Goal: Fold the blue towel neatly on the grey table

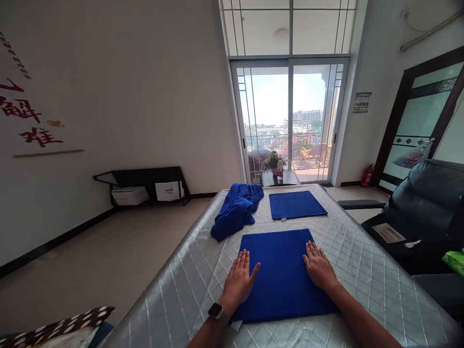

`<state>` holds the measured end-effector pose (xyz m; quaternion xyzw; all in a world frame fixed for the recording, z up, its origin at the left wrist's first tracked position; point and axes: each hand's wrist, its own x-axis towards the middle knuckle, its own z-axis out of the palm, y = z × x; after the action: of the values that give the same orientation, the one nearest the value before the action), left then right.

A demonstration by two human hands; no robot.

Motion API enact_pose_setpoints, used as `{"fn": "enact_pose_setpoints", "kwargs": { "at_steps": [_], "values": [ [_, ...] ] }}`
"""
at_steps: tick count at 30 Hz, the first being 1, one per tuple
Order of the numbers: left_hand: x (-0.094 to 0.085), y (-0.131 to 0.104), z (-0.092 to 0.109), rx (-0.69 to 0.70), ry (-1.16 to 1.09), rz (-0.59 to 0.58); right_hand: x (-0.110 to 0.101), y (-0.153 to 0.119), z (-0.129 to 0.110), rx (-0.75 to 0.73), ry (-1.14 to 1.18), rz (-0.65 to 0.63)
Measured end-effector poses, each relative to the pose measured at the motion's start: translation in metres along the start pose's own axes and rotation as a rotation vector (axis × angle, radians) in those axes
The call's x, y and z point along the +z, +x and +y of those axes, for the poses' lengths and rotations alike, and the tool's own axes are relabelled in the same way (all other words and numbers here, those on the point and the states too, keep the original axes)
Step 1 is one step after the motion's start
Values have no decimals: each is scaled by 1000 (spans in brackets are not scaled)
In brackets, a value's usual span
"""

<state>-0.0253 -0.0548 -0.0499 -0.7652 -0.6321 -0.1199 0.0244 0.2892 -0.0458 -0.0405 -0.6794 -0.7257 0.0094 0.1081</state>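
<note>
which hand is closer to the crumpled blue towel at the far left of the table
Left. The left hand lies flat on the left edge of the folded blue towel, just below the crumpled blue towel. The right hand presses the folded towel's right edge, farther away.

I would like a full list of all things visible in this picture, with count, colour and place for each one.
folded towel: 1, blue, near on the mattress, under both hands
second folded towel: 1, blue, far end of the mattress
crumpled towel: 1, blue, far left of the mattress
mattress: 1, silver quilted, centre
water bottle: 1, clear with red label, small table by the glass door
potted plant: 1, green, beside the bottle
armchair: 1, black, right
fire extinguisher: 1, red, floor by the right wall
smartwatch: 1, dark, left wrist
left hand: flat on the towel's left edge
right hand: flat on the towel's right side
</note>
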Motion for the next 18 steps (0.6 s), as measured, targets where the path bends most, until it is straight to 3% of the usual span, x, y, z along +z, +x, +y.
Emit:
{"fn": "enact_pose_setpoints", "kwargs": {
  "at_steps": [6, 13, 18],
  "values": [
    [8, 2, -4, 11, -3, 43, -16, -14, -4, -85, 1, 26],
    [9, -1, -7, 27, 10, 81, -14, -48, 2, -21, 60, -74],
    [-7, -9, 16, 89, -13, 105, -13, -53, 2, -4, 88, -88]
  ]
}}
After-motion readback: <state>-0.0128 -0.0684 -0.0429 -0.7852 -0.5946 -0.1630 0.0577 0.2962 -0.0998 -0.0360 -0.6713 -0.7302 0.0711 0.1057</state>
